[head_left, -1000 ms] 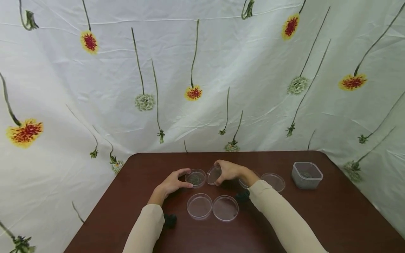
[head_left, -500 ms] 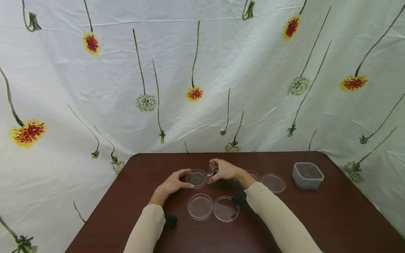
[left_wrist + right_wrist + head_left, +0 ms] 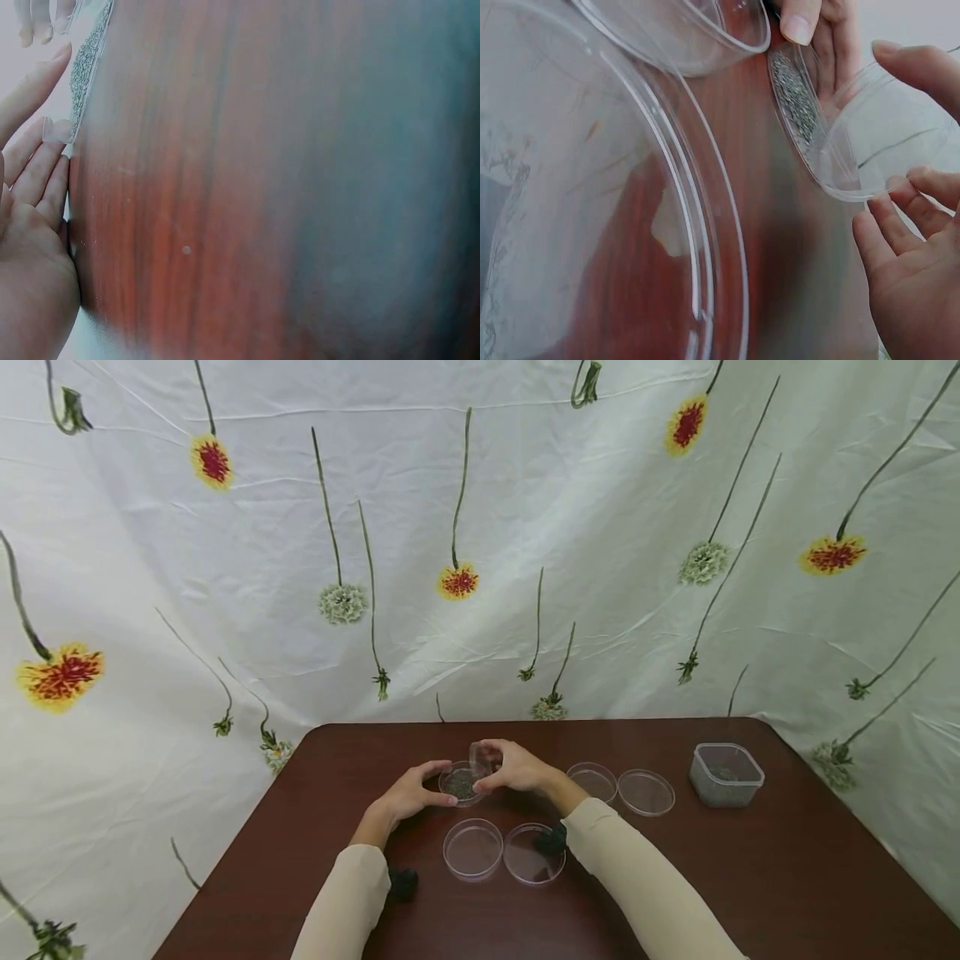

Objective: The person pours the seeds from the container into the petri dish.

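Observation:
In the head view my left hand [image 3: 408, 792] grips a round clear petri dish [image 3: 467, 803] of grey granules, thumb on the near side and fingers on the far side. The granules [image 3: 88, 64] lie heaped along the dish in the left wrist view. My right hand [image 3: 521, 768] holds a second clear dish or lid [image 3: 478, 758] steeply tilted over the right part of the filled dish. In the right wrist view this clear piece [image 3: 904, 124] is pinched between thumb and fingertips and overlaps the dish's edge; whether they touch, I cannot tell.
Two clear dishes, a left one [image 3: 472, 848] and a right one [image 3: 533, 858], lie nearer on the brown table [image 3: 465, 927]. Beyond my right forearm are two more, one [image 3: 592, 782] beside another [image 3: 647, 792]. A clear plastic tub [image 3: 726, 789] with grey contents stands far right.
My right hand has moved left, bringing the tilted clear dish from beside the granule dish to over its right part. The left hand and its dish have stayed in place.

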Demonstrator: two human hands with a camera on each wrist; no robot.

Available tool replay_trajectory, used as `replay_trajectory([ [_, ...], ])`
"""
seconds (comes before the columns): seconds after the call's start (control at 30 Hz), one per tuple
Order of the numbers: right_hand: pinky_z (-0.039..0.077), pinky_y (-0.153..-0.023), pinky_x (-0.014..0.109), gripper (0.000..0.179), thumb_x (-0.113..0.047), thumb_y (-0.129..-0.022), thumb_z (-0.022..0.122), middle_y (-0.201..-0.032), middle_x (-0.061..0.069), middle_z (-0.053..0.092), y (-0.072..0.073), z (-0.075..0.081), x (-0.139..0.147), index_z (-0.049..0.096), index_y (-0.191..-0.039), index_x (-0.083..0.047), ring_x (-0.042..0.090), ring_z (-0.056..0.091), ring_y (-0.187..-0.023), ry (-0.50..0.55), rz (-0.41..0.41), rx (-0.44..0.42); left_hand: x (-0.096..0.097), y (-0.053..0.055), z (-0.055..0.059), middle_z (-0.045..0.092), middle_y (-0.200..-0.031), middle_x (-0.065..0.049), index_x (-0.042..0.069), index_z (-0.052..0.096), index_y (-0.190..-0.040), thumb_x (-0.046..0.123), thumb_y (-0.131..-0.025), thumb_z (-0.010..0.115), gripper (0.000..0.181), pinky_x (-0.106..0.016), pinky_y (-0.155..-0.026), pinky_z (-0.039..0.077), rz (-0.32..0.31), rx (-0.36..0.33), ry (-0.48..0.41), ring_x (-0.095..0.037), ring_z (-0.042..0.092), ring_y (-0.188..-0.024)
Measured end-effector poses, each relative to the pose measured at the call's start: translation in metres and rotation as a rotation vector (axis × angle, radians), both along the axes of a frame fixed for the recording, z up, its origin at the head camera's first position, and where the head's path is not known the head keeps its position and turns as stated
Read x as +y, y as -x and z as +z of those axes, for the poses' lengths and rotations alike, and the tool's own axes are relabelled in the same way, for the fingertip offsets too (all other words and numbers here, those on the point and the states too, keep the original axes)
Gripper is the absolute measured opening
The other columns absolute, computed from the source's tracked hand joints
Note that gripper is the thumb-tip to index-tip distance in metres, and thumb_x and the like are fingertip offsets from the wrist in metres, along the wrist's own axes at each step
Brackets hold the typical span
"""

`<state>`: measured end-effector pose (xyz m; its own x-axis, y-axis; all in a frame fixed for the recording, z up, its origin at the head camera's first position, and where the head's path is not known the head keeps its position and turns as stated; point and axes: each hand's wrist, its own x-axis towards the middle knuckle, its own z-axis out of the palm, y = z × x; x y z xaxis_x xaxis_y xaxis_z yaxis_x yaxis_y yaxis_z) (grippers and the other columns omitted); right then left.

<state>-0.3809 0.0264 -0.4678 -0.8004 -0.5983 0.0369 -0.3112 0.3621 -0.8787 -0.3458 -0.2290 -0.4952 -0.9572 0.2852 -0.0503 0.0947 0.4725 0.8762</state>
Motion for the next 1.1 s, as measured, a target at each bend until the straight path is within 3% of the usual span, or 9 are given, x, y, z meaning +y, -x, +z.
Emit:
replay_trajectory([
  [0.33, 0.043, -0.109, 0.052, 0.086, -0.025, -0.092, 0.081, -0.153, 0.024, 0.045, -0.005, -0.004, -0.014, 0.035, -0.157, 0.005, 0.039, 0.043, -0.142, -0.002, -0.051, -0.036, 0.001, -0.002, 0.003, 0.046, -0.156, -0.016, 0.007, 0.052, -0.151, 0.020, -0.087, 0.087, 0.075, -0.061, -0.116, 0.028, 0.015, -0.004, 0.014, -0.039, 0.034, -0.147],
  [0.57, 0.040, -0.112, 0.050, 0.087, -0.025, -0.092, 0.082, -0.155, 0.023, 0.043, -0.005, -0.006, -0.020, 0.033, -0.157, 0.007, 0.038, 0.040, -0.144, -0.014, -0.034, -0.066, 0.000, -0.004, 0.003, 0.044, -0.157, -0.019, 0.005, 0.050, -0.152, 0.022, -0.087, 0.087, 0.077, -0.060, -0.117, 0.027, 0.012, -0.008, 0.031, -0.040, 0.033, -0.148],
  [0.87, 0.044, -0.108, 0.050, 0.086, -0.026, -0.093, 0.081, -0.155, 0.024, 0.042, -0.004, -0.008, -0.027, 0.034, -0.156, 0.008, 0.039, 0.045, -0.139, -0.054, -0.035, -0.036, -0.001, -0.005, 0.006, 0.043, -0.157, -0.020, 0.006, 0.050, -0.153, 0.024, -0.087, 0.087, 0.077, -0.062, -0.116, 0.027, 0.001, -0.007, 0.023, -0.042, 0.032, -0.148],
  [1.1, 0.041, -0.111, 0.052, 0.086, -0.025, -0.091, 0.083, -0.157, 0.023, 0.040, -0.007, -0.008, -0.029, 0.036, -0.155, 0.010, 0.040, 0.042, -0.142, -0.063, -0.018, -0.015, -0.001, -0.002, 0.002, 0.044, -0.156, -0.019, 0.008, 0.051, -0.152, 0.024, -0.086, 0.088, 0.077, -0.062, -0.115, 0.028, 0.007, -0.002, 0.024, -0.042, 0.033, -0.147],
])
